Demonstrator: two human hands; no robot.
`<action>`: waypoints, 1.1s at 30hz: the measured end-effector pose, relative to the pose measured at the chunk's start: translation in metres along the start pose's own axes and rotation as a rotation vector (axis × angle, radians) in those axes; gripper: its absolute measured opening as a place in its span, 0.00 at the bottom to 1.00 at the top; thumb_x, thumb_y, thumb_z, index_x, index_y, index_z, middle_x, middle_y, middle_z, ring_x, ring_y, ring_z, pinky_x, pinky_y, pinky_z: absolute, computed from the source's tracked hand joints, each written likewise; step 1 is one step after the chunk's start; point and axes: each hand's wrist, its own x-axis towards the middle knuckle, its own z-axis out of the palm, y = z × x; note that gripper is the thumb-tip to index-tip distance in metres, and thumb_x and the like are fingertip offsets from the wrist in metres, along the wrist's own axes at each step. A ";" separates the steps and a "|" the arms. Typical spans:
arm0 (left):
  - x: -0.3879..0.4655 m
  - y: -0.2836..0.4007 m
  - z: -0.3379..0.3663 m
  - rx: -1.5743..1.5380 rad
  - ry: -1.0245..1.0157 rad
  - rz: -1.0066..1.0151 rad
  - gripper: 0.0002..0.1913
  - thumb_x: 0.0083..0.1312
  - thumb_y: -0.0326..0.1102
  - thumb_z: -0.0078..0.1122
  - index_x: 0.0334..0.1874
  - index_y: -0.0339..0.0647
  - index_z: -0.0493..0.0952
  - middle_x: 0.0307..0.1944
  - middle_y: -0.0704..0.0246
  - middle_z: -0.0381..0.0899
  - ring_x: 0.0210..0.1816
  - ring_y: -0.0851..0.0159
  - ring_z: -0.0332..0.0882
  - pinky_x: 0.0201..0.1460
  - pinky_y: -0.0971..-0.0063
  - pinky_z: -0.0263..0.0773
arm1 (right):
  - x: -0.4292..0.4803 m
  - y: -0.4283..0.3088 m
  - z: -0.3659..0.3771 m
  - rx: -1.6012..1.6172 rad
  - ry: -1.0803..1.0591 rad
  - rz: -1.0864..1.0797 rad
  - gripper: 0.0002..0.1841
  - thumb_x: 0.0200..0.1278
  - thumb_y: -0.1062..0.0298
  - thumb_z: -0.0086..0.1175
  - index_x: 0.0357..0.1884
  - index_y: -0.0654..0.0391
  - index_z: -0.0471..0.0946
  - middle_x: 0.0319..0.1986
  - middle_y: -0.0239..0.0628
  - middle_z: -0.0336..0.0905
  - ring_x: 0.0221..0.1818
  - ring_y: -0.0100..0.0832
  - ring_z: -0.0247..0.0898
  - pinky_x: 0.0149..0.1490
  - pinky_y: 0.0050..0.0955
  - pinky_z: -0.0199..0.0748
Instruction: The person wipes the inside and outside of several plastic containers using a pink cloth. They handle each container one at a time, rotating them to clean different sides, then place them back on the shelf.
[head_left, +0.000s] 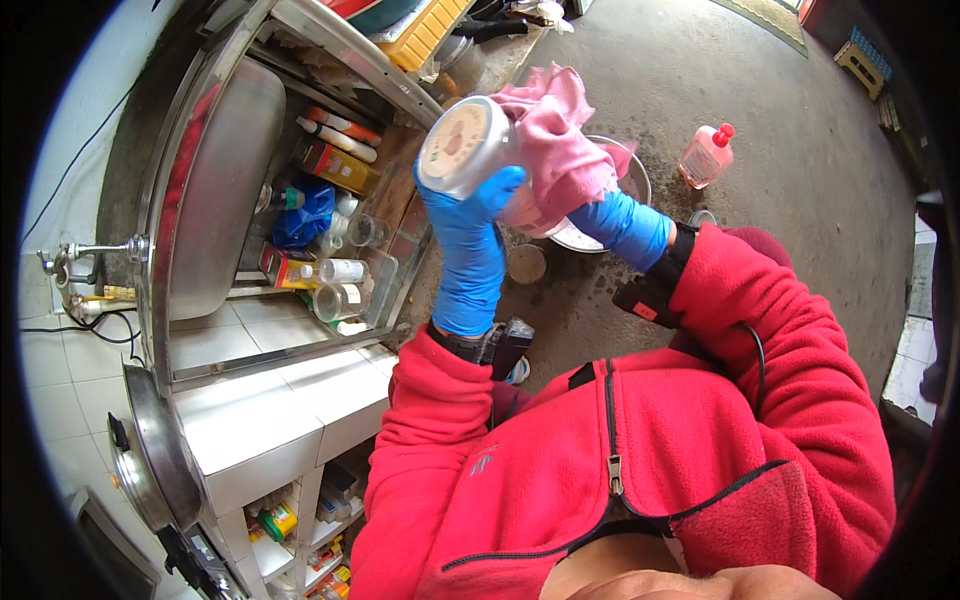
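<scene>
My left hand (469, 232), in a blue glove, grips a clear plastic jar (480, 161) by its side. The jar is tilted, and its round, pale end with print on it (457, 139) faces up toward me. A pink cloth (559, 150) is pressed on the jar's far right side. Behind that cloth is my right hand (622, 225), also gloved in blue; its fingers are mostly hidden by the folds. Below the hands, a metal basin (642, 178) stands on the floor, partly covered by the cloth. A round, flat disc-like thing (527, 263) lies beside it.
A bottle of pink liquid with a red cap (705, 157) stands on the concrete floor. At left, a metal sink frame (405, 79) surrounds a shelf of bottles, boxes and clear jars (337, 301). A white tiled ledge (255, 420) runs below it. A stool (861, 67) is far right.
</scene>
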 end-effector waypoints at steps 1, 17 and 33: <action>-0.001 0.005 -0.003 -0.143 0.014 -0.110 0.40 0.45 0.29 0.72 0.63 0.35 0.64 0.55 0.61 0.70 0.53 0.62 0.72 0.56 0.66 0.71 | -0.001 0.006 -0.001 -0.187 -0.099 0.043 0.31 0.49 0.76 0.57 0.60 0.61 0.67 0.45 0.55 0.74 0.45 0.48 0.75 0.48 0.37 0.75; 0.009 0.021 -0.024 -0.363 -0.024 -0.166 0.40 0.64 0.59 0.55 0.71 0.41 0.57 0.64 0.60 0.66 0.64 0.55 0.67 0.66 0.56 0.63 | -0.004 0.014 -0.004 -0.164 -0.203 0.053 0.22 0.43 0.70 0.68 0.40 0.61 0.70 0.34 0.40 0.69 0.39 0.39 0.66 0.45 0.32 0.71; 0.015 0.008 -0.035 -0.483 -0.261 -0.194 0.43 0.54 0.42 0.71 0.71 0.42 0.57 0.64 0.61 0.66 0.64 0.58 0.67 0.66 0.60 0.67 | -0.017 0.034 -0.010 0.243 -0.057 0.195 0.23 0.48 0.65 0.69 0.46 0.58 0.74 0.36 0.33 0.76 0.37 0.29 0.74 0.47 0.27 0.75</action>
